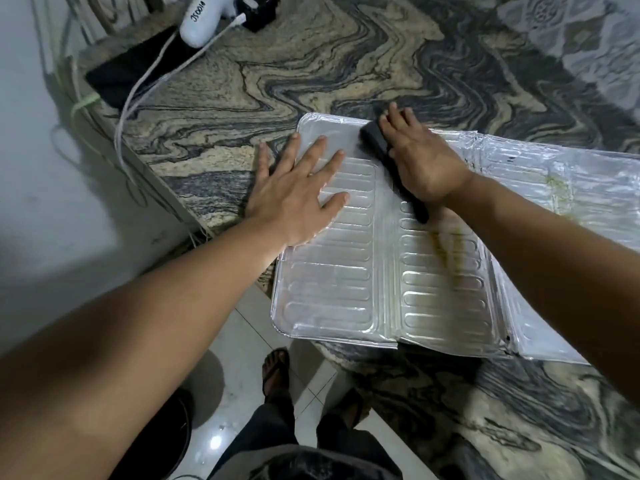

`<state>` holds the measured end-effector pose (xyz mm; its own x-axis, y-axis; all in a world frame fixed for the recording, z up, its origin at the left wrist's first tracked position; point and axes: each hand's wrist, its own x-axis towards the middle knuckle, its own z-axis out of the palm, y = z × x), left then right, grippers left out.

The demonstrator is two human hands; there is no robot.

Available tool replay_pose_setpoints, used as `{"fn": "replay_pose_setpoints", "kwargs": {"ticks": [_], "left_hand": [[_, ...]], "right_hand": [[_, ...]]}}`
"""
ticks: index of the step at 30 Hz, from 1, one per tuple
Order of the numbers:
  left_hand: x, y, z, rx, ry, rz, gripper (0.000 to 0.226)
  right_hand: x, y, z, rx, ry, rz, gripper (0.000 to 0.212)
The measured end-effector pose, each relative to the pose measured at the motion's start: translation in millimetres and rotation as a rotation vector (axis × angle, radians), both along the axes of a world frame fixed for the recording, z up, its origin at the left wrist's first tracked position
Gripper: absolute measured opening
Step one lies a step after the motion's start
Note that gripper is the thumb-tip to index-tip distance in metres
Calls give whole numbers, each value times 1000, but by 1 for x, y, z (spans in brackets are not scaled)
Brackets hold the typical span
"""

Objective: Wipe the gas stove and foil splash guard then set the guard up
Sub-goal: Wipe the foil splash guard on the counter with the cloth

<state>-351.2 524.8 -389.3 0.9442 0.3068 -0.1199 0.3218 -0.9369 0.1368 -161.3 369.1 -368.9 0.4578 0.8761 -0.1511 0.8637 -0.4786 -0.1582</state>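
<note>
At the far left of the marbled counter point(346, 64) a white device point(199, 20) and its cable point(145, 84) lie well apart from the work, likely parked out of the way of any wiping. The left hand point(298, 192) lies flat with fingers spread on the left panel of the foil splash guard point(332, 292), seemingly to pin the light sheet so it cannot slide or buckle. The guard is unfolded and lies flat on the counter, its near edge overhanging the counter's corner, which exposes each ribbed panel to the cloth. To the right, the right hand point(420, 164) presses down on a dark cloth point(391, 161) near the guard's far edge, fingers nearly straight. A yellowish smear point(446, 251) sits on the middle panel, nearer than the cloth, so wiping looks unfinished. The stove is not in view.
</note>
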Motion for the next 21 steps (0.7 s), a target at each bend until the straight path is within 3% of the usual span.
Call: {"fn": "replay_pose_setpoints", "kwargs": {"ticks": [11,21], "left_hand": [[-1,-2,0,16,15,1,72],[-2,0,2,110,90,-28,71]], "right_hand": [[-62,-72,-2,64,73,83,61],[-119,-144,-6,-43,75,138,62]]}}
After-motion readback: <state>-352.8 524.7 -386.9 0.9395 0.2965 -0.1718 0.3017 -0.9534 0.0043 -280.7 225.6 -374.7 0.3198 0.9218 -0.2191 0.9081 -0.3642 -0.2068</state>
